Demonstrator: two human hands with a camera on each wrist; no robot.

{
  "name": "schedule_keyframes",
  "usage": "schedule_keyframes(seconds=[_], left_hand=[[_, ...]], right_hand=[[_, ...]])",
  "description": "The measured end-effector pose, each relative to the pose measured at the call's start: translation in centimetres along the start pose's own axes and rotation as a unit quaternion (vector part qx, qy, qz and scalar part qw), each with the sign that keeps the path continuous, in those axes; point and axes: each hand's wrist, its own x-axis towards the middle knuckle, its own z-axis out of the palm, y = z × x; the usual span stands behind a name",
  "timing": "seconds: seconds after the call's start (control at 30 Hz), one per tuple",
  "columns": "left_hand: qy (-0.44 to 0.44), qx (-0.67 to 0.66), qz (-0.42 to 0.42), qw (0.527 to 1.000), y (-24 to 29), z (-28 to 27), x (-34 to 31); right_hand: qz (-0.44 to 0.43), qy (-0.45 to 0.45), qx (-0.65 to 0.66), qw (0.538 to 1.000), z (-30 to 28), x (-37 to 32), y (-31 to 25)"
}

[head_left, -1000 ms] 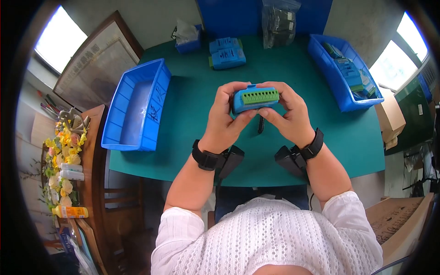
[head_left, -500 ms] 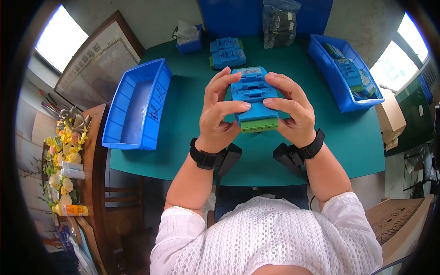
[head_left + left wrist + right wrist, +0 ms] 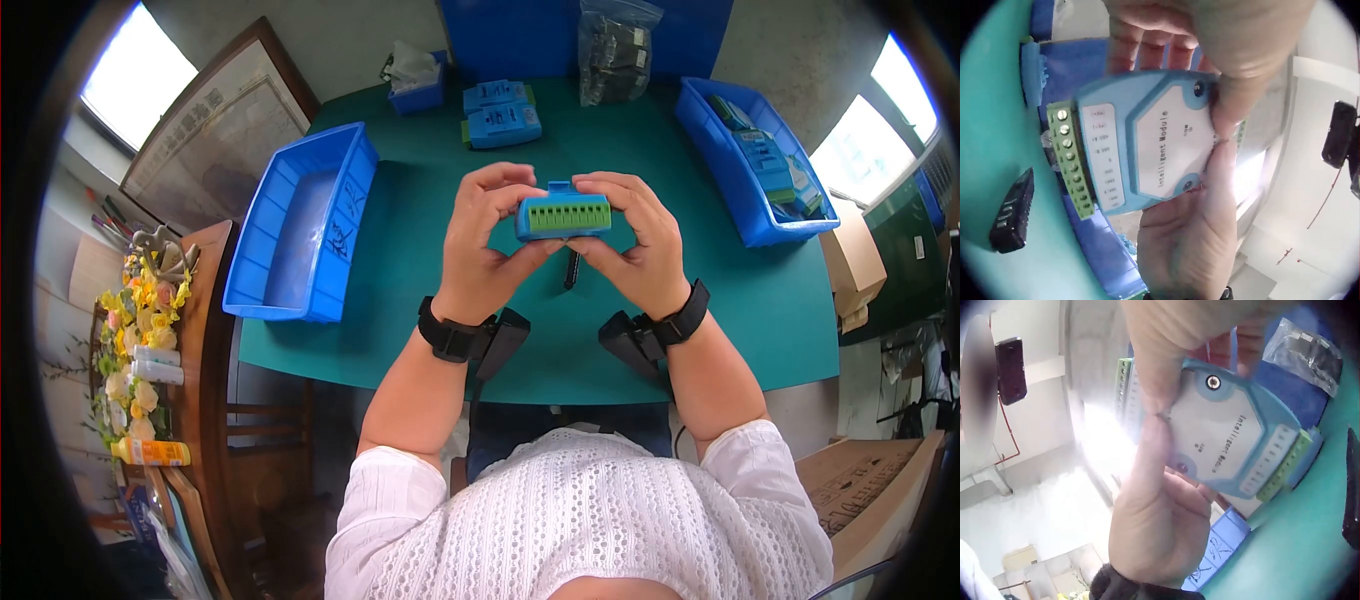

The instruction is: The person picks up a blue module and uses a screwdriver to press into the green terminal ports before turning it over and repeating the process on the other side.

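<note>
Both hands hold a blue electronic module (image 3: 563, 190) above the green table, one at each side. My left hand (image 3: 480, 240) and my right hand (image 3: 642, 240) have fingers behind it and thumbs meeting at its near edge. In the head view its green screw terminal block (image 3: 568, 216) faces up toward me. The left wrist view shows the module's white label (image 3: 1172, 140), printed "Intelligent Module", with the thumbs on the face's edge. Below the module, a slim black pen-like object (image 3: 571, 270) lies on the table.
An open blue bin (image 3: 298, 215) stands on the left. Another blue bin (image 3: 735, 205) at the right holds several similar modules. Two modules (image 3: 502, 125) lie at the back, near a tissue box (image 3: 418, 95) and a clear bag of black parts (image 3: 615, 55).
The module was turned so its blue back and clips faced up half a second ago, then tipped back so its terminal block faces up. Both hands keep hold of it.
</note>
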Motion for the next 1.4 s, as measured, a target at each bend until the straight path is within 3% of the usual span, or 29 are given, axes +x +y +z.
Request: schedule_keyframes(seconds=[0.1,0.2,0.3,0.4,0.63,0.73,0.83,0.93,1.03,1.17,1.4], left_hand=[[-0.014,-0.076,-0.093,0.993,0.2,0.0,-0.3],[-0.027,-0.068,-0.148,0.986,0.5,-0.1,-0.3],[-0.001,-0.069,-0.128,0.989,0.4,0.3,-0.2],[-0.078,0.014,-0.148,0.986,1.2,-0.3,0.2],[-0.064,-0.070,-0.186,0.978,0.6,0.6,-0.3],[-0.074,-0.106,-0.227,0.965,0.3,0.5,-0.5],[-0.050,-0.164,-0.272,0.947,0.0,0.4,-0.3],[-0.032,-0.279,-0.344,0.896,-0.1,-0.1,-0.2],[-0.049,-0.299,-0.369,0.879,0.8,-0.2,0.2],[-0.056,-0.240,-0.364,0.898,1.0,0.1,0.3],[-0.040,-0.207,-0.348,0.914,0.0,-0.1,0.2]], right_hand=[[0.070,0.009,0.036,0.997,0.3,-0.2,-0.3],[0.108,0.018,0.075,0.991,0.4,-0.4,-0.3],[0.146,0.022,0.111,0.983,0.3,-0.6,0.2],[0.205,0.008,0.125,0.971,-0.1,-0.5,0.4],[0.254,-0.010,0.092,0.963,-0.4,-0.3,0.3],[0.299,0.010,0.136,0.944,0.0,-0.9,1.7],[0.402,0.079,0.274,0.870,-0.4,-0.8,3.0],[0.423,0.162,0.359,0.816,-0.4,-0.8,3.8],[0.435,0.180,0.366,0.803,-0.5,-0.8,4.0],[0.447,0.196,0.365,0.793,-0.3,-1.1,4.6],[0.412,0.193,0.353,0.817,-0.4,-0.9,4.4]])
